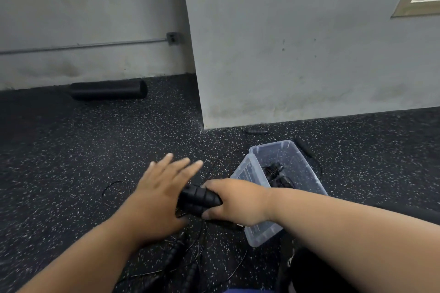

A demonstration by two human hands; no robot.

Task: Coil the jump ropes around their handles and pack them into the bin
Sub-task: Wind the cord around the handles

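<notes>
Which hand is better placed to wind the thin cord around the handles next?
Left, probably. The right hand grips the black handles, while the left hand is open beside them, with loose cord on the floor nearby.

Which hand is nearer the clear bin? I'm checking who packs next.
Right. The right hand grips the black handles right at the clear bin near its front corner; the left hand, fingers straight, is farther left, beyond the handles.
</notes>
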